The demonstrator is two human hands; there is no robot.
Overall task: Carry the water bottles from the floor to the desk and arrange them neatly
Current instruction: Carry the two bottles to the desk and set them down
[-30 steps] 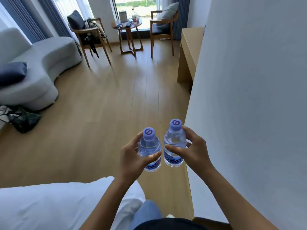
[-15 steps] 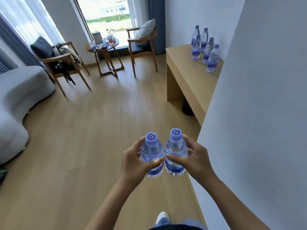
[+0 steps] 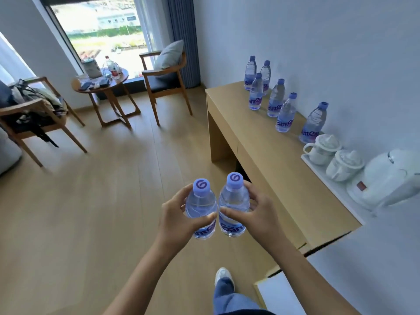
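Two water bottles were held upright, side by side, above the wooden floor [image 3: 91, 212], just short of the desk [image 3: 268, 169]. The left bottle [image 3: 201, 208] was gripped by the left hand [image 3: 176, 219], fingers curled round its body; the right bottle [image 3: 233, 205] was gripped likewise by the right hand [image 3: 259, 214]. Whether the bottles touched could not be told. Six bottles [image 3: 276, 98] were noted standing on the desk along the wall, in a loose cluster. Nearer on the desk, two white cups [image 3: 334, 155] and a kettle [image 3: 386, 180] were seen on a tray.
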